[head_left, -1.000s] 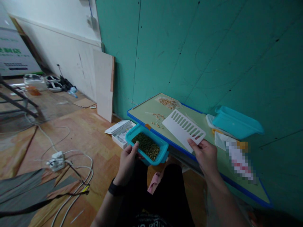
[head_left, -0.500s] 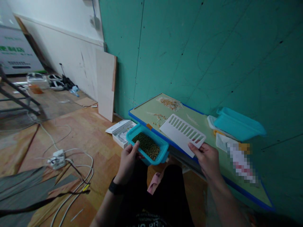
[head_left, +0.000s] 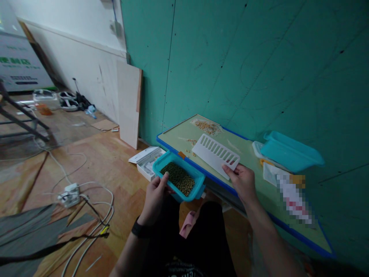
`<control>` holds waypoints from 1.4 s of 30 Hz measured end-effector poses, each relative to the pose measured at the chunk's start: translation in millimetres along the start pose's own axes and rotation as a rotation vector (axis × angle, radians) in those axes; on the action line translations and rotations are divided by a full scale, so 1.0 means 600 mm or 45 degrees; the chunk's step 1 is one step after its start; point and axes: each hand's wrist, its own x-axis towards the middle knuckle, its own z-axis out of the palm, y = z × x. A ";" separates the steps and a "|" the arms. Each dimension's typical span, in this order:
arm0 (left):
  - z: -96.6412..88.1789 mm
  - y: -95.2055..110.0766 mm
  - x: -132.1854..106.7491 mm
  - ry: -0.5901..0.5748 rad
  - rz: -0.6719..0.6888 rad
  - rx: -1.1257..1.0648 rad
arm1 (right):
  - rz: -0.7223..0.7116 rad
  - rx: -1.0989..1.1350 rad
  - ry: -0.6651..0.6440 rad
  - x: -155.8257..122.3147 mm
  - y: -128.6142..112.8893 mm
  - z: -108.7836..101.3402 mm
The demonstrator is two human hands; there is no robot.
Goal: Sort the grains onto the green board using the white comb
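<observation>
My left hand [head_left: 157,192] grips the near left rim of a blue plastic bin [head_left: 198,189], thumb over the edge. Inside lie dark green beans [head_left: 173,172] and, toward the right end, tan ones [head_left: 187,185]. The bin sits over my lap, against the table's front edge. My right hand [head_left: 241,180] is closed on the near right corner of a flat white slotted plate [head_left: 209,156], held low over the table; I cannot tell whether it touches the top. Loose tan beans [head_left: 191,143] lie just left of the plate, partly hidden by it.
The blue-edged table [head_left: 236,144] stands against a green wall. A pile of tan beans [head_left: 206,126] lies at its far corner. To the right are an upturned-looking blue tub [head_left: 291,150] and a pixelated packet [head_left: 295,200]. A white box [head_left: 147,167] and cables [head_left: 111,196] occupy the floor at left.
My right hand has moved left and slightly away from me with the slotted plate, which now covers more of the loose beans' area. The left hand and bin have barely shifted.
</observation>
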 end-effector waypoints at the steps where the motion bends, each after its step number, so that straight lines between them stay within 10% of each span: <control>1: 0.000 0.001 0.001 0.006 -0.003 0.002 | -0.010 -0.014 -0.007 0.001 0.000 0.002; 42: 0.012 0.016 0.002 0.002 -0.014 0.000 | -0.146 -0.088 -0.021 -0.010 -0.020 0.036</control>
